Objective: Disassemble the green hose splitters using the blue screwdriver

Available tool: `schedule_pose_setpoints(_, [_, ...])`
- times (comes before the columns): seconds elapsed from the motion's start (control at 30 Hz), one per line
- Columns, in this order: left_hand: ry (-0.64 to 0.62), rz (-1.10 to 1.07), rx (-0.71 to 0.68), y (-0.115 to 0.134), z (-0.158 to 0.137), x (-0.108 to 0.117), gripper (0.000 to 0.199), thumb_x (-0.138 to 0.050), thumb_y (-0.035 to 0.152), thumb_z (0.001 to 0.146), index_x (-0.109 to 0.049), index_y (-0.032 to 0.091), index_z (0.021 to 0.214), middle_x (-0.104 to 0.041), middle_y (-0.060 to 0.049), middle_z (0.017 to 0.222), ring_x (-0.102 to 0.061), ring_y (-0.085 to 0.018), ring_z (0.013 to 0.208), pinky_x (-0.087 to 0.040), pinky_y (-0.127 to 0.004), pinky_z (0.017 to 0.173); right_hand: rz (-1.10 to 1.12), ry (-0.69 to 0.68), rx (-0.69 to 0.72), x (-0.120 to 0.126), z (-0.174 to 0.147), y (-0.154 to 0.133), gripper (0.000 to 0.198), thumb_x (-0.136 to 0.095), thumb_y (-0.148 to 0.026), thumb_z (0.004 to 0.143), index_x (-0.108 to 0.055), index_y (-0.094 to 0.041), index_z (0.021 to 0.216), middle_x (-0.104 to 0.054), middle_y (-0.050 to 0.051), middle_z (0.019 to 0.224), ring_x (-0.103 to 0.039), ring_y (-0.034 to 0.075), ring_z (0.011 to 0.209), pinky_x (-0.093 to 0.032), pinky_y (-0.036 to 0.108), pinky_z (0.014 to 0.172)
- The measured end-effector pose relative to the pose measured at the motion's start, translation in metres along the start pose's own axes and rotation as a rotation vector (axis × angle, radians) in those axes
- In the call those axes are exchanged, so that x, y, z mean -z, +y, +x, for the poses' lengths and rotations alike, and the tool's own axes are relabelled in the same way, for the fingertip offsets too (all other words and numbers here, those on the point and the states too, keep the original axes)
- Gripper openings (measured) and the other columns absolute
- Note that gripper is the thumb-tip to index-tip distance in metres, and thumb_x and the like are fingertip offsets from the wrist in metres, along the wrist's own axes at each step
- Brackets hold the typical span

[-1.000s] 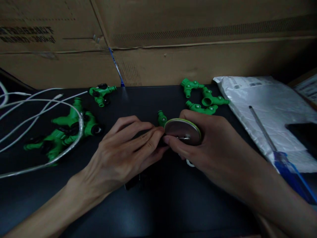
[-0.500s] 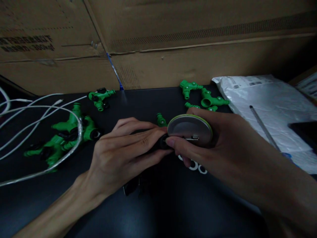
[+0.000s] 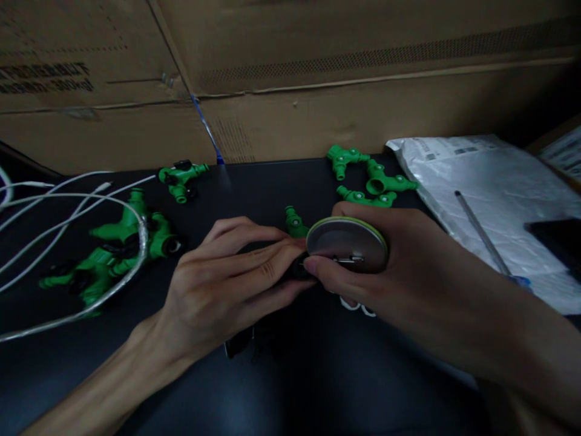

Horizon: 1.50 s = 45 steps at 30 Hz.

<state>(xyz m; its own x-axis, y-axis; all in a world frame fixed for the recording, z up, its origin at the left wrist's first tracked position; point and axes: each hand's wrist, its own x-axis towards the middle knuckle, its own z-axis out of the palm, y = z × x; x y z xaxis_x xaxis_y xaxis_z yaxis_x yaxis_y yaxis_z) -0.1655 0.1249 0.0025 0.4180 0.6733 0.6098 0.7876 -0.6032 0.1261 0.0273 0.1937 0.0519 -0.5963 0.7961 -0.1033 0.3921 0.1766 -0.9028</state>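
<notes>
My right hand (image 3: 408, 266) pinches a round pin-back button badge (image 3: 349, 239). Its grey metal back and safety pin face me, and a yellow-green rim shows along its top. Closed around a dark, round-ended black part (image 3: 298, 266) is my left hand (image 3: 227, 272); the fingers cover most of that part. The badge's left edge and my right thumb meet the open end of the black part. Just beyond the fingertips shows a green hose fitting (image 3: 295, 222), its lower end hidden. White rings (image 3: 351, 304) lie partly covered below my right hand.
Green hose splitters with black valves (image 3: 109, 254) lie at left under a looped white cable (image 3: 144, 242). More green fittings (image 3: 358, 197) are at the back right. A white mailer (image 3: 454, 175) carries a pen (image 3: 483, 233). Cardboard boxes (image 3: 290, 121) stand behind.
The badge and my right hand have tipped slightly downward against the black part. My right hand covers more of the white rings. The left hand keeps its hold, and the view has shifted a little.
</notes>
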Motion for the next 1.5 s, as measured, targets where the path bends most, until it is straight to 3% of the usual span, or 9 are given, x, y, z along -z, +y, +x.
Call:
schedule_pose_setpoints(0.33, [0.013,0.171,-0.088,0.0,0.001,-0.002,0.013,-0.066,0.024,0.099,-0.069,0.021,0.111,-0.083,-0.001,0.098,-0.079,-0.022,0.095,-0.058,-0.038,0.087,-0.029,0.026,0.002,-0.004,0.002,0.003,0.029,-0.073,-0.002,0.077,-0.057,-0.019,0.061,-0.052,-0.008,0.051,-0.045,0.005,0.046,-0.033,0.015,0.037])
schedule_pose_setpoints(0.77, [0.024,0.136,-0.053,0.002,-0.004,-0.005,0.021,-0.072,0.019,0.093,-0.071,0.023,0.114,-0.082,-0.001,0.102,-0.077,-0.023,0.097,-0.055,-0.038,0.091,-0.134,0.085,0.047,-0.008,0.002,0.007,0.029,-0.073,-0.005,0.076,-0.053,-0.021,0.062,-0.055,-0.007,0.054,-0.05,0.008,0.048,-0.035,0.02,0.04])
schedule_pose_setpoints(0.97, [0.073,-0.194,0.196,0.003,-0.001,-0.005,0.029,-0.075,0.021,0.093,-0.073,0.022,0.121,-0.08,-0.003,0.112,-0.074,-0.021,0.106,-0.056,-0.034,0.096,0.042,0.063,0.077,0.0,-0.001,0.002,0.03,-0.072,-0.008,0.08,-0.053,-0.021,0.061,-0.053,-0.008,0.052,-0.047,0.005,0.043,-0.036,0.016,0.038])
schedule_pose_setpoints(1.1, [0.065,-0.459,0.451,0.003,0.001,-0.005,0.031,-0.076,0.025,0.092,-0.075,0.03,0.123,-0.079,0.003,0.117,-0.075,-0.017,0.104,-0.058,-0.025,0.096,0.198,0.001,0.034,0.006,-0.005,0.002,0.022,-0.074,-0.017,0.082,-0.058,-0.021,0.067,-0.056,-0.008,0.05,-0.05,0.006,0.04,-0.037,0.015,0.035])
schedule_pose_setpoints(1.23, [0.061,-0.775,0.647,0.003,0.002,-0.006,0.028,-0.074,0.036,0.094,-0.077,0.032,0.121,-0.08,0.002,0.117,-0.075,-0.021,0.108,-0.059,-0.025,0.095,0.35,-0.047,0.008,0.01,-0.006,0.002,0.019,-0.077,-0.02,0.082,-0.062,-0.021,0.07,-0.062,-0.006,0.055,-0.054,0.006,0.044,-0.041,0.014,0.04])
schedule_pose_setpoints(1.37, [0.112,-0.941,0.727,0.005,0.003,-0.006,0.032,-0.074,0.04,0.094,-0.077,0.026,0.122,-0.08,-0.004,0.117,-0.077,-0.023,0.106,-0.063,-0.022,0.081,0.401,-0.092,0.017,0.012,-0.007,0.003,0.019,-0.079,-0.024,0.084,-0.064,-0.02,0.073,-0.064,-0.005,0.058,-0.056,0.007,0.048,-0.044,0.015,0.044])
schedule_pose_setpoints(1.5, [0.131,-0.989,0.633,0.006,0.004,-0.007,0.028,-0.073,0.038,0.094,-0.074,0.026,0.12,-0.08,-0.007,0.117,-0.079,-0.021,0.096,-0.062,-0.018,0.065,0.425,-0.092,0.033,0.011,-0.008,0.003,0.017,-0.08,-0.025,0.085,-0.066,-0.02,0.076,-0.064,-0.005,0.059,-0.055,0.007,0.048,-0.043,0.017,0.044])
